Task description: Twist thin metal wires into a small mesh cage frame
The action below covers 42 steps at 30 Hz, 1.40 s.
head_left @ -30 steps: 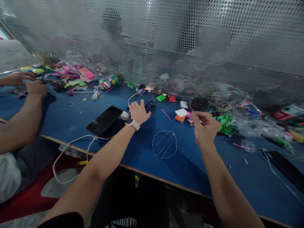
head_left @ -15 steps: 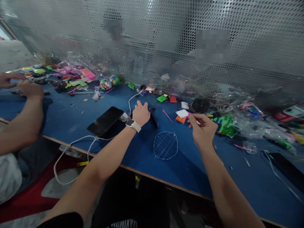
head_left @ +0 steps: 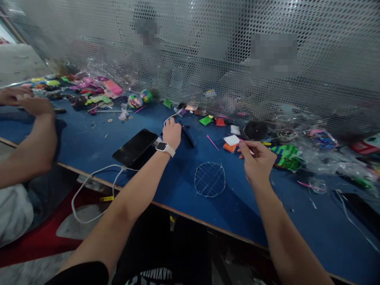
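Blue tabletop (head_left: 181, 186), wire grid (head_left: 210, 179) near right grip (head_left: 258, 160)

One head view faces forward-down, its edges perhaps blurred.

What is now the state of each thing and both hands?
Black rectangular phone: screen dark.
White-strapped smartwatch: worn, screen dark.
Round silvery wire mesh: lying flat.
Long white cable: loosely looped.
White square packet: partly over orange packet.
Right hand: thumb and forefinger pinched.
Left hand: fingers bent.
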Tool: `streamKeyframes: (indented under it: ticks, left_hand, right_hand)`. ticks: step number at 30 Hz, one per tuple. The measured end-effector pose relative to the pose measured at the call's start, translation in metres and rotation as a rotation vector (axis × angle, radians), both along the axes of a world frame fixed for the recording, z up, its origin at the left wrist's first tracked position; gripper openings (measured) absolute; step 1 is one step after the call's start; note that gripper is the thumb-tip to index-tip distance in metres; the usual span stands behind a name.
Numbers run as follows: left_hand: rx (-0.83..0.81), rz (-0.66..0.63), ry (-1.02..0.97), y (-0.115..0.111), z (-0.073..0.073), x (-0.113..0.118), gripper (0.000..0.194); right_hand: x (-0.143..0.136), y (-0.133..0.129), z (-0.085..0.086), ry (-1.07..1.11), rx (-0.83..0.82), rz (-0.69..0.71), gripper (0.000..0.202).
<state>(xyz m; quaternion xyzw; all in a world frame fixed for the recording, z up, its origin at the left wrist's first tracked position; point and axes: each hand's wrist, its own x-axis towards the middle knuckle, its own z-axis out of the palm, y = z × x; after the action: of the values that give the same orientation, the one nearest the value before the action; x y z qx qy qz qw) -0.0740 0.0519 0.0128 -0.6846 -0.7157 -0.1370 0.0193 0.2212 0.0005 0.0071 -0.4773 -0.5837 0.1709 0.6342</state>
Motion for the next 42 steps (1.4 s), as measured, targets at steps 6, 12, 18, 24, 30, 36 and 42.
streamKeyframes:
  ticks: [6, 12, 18, 24, 30, 36, 42]
  left_hand:
    - [0.039, 0.080, -0.015, 0.005, -0.011, -0.005, 0.042]
    - [0.172, -0.019, -0.080, -0.004, -0.002, 0.010, 0.043]
    - [0.235, -0.587, -0.244, -0.035, 0.000, 0.059, 0.024]
    - [0.234, -0.855, -0.487, -0.046, -0.016, 0.084, 0.010]
    - [0.226, -0.835, -0.659, -0.041, -0.023, 0.084, 0.009]
    - [0.194, -0.798, -0.733, -0.046, -0.019, 0.086, 0.011]
    - [0.205, -0.731, -0.885, -0.048, -0.015, 0.087, 0.011]
  right_hand:
    - [-0.003, -0.001, -0.002, -0.022, -0.047, 0.028, 0.026]
    - [-0.005, -0.002, -0.008, -0.061, -0.111, 0.097, 0.024]
    - [-0.011, -0.007, -0.006, -0.139, -0.135, 0.153, 0.025]
    - [-0.015, -0.010, -0.005, -0.111, -0.141, 0.206, 0.022]
    - [-0.015, -0.009, -0.008, -0.076, -0.138, 0.246, 0.019]
    - [-0.017, -0.010, -0.005, -0.075, -0.152, 0.237, 0.025]
    - [-0.019, -0.008, -0.005, 0.058, -0.217, 0.266, 0.032]
